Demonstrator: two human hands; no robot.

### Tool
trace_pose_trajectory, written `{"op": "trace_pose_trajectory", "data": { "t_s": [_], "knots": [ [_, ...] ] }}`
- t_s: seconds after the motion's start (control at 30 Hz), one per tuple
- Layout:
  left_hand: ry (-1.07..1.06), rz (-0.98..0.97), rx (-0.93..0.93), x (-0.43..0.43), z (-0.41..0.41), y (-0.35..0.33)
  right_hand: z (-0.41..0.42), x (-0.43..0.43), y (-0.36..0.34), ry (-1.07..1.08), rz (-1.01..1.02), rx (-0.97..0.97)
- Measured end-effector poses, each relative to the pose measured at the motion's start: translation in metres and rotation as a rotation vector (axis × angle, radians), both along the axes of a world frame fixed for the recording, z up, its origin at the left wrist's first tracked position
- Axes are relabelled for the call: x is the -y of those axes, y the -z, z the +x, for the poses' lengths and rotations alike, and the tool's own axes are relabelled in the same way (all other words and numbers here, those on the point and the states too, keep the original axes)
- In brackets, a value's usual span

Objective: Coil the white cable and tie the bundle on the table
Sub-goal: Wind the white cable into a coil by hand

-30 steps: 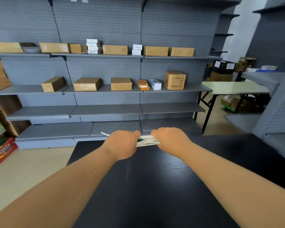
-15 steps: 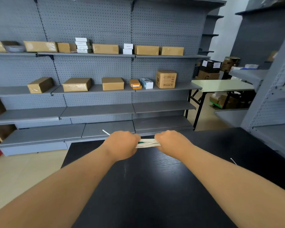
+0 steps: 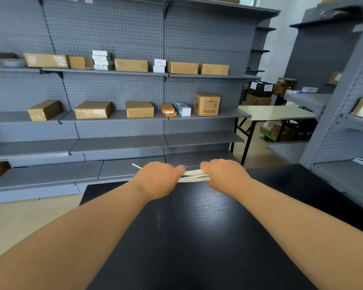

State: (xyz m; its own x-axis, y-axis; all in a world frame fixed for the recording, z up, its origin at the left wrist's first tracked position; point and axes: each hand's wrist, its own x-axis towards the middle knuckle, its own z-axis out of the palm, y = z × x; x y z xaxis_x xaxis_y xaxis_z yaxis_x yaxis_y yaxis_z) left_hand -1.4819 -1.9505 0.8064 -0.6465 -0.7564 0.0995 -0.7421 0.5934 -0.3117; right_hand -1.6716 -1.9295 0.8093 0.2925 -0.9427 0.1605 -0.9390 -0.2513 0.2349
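Note:
The white cable (image 3: 194, 176) is folded into a flat bundle of several strands, held level above the far edge of the black table (image 3: 197, 237). My left hand (image 3: 158, 177) is closed around the bundle's left end and my right hand (image 3: 222, 174) around its right end. A small green piece shows in the strands beside my left thumb. A thin white end (image 3: 136, 165) sticks out up and left past my left hand. Both ends of the bundle are hidden inside my fists.
Grey pegboard shelving (image 3: 117, 114) with cardboard boxes stands just beyond the table. A pale folding table (image 3: 275, 113) is at the right rear, and another grey shelf unit (image 3: 344, 114) runs along the right side.
The view has shifted slightly. My hands stay closed on the cable bundle at the table's far edge, holding it in much the same place.

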Motion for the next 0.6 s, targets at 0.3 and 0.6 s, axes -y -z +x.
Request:
{"op": "trace_pose_trajectory", "data": {
  "t_s": [0.3,0.6],
  "knots": [
    [-0.044,0.062,0.000,0.002,0.001,0.005,-0.002,0.007,0.006,-0.026,0.062,-0.049],
    [-0.007,0.047,-0.046,0.003,-0.020,0.020,-0.028,0.008,0.015,-0.032,0.119,-0.032]
  ]
}}
